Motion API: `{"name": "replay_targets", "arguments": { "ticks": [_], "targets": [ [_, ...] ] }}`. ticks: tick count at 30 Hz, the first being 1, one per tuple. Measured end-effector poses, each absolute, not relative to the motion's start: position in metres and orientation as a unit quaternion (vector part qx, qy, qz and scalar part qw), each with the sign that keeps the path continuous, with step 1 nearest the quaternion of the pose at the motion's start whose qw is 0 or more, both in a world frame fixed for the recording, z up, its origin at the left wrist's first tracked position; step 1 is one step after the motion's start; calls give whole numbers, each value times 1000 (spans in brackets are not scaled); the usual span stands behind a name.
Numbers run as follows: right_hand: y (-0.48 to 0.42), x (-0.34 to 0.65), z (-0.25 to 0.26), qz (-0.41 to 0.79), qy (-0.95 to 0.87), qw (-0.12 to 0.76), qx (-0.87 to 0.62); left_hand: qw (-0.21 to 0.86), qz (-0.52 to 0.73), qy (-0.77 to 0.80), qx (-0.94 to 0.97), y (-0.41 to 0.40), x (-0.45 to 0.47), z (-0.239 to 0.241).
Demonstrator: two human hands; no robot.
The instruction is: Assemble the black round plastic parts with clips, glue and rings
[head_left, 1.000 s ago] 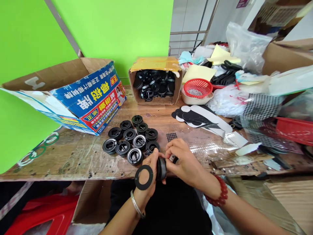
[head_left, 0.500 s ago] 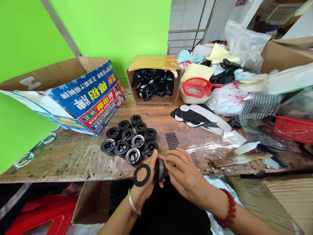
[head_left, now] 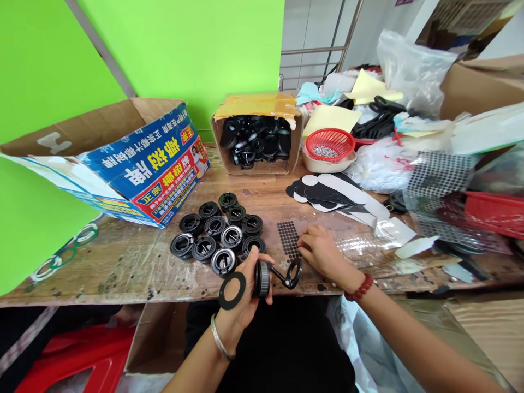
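Note:
My left hand (head_left: 244, 292), near the table's front edge, is closed around a black round part with a ribbed rim (head_left: 262, 278). From that part, a hinged arm with an open black ring (head_left: 293, 273) sticks out to the right. A flat black ring (head_left: 232, 290) rests on the thumb side of the same hand. My right hand (head_left: 321, 251) has its fingers pinched together at the right edge of a sheet of small black dots (head_left: 288, 240); what lies between the fingertips is hidden. Several similar round black parts (head_left: 215, 226) stand grouped beyond my left hand.
A small carton (head_left: 257, 168) full of black parts stands at the back. To the left is a large blue printed box (head_left: 139, 158). On the right lie black and white cut-outs (head_left: 331, 194), a red basket (head_left: 329, 143) of small metal pieces, and piled plastic bags (head_left: 380, 166).
My right hand has left the round part and moved right to the dot sheet. The ring on its hinged arm now shows, swung out from the part. My left hand keeps its hold.

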State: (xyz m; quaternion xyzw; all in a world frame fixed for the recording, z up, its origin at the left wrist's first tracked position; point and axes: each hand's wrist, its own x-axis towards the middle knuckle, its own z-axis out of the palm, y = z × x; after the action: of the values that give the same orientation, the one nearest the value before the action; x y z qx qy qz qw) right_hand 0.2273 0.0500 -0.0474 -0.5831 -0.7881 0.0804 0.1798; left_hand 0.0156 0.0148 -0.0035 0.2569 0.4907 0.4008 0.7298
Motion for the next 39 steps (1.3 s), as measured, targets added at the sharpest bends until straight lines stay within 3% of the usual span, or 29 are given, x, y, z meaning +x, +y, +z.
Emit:
{"name": "replay_targets", "arguments": {
  "ticks": [10, 20, 23, 29, 39],
  "targets": [
    [56, 211, -32, 75, -779, 81, -617, 723, 418, 486, 258, 17, 18, -2],
    [47, 206, -44, -7, -783, 101, -613, 669, 483, 498, 265, 12, 17, 0],
    [44, 209, -42, -9, -776, 148, -613, 646, 503, 506, 271, 11, 17, 1],
    [20, 205, -3, 93, -754, 394, -518, 603, 514, 537, 289, 9, 17, 4],
    [1, 173, 9, 35, -808, 346, -476, 562, 517, 540, 352, 4, 23, 4]
  ]
}}
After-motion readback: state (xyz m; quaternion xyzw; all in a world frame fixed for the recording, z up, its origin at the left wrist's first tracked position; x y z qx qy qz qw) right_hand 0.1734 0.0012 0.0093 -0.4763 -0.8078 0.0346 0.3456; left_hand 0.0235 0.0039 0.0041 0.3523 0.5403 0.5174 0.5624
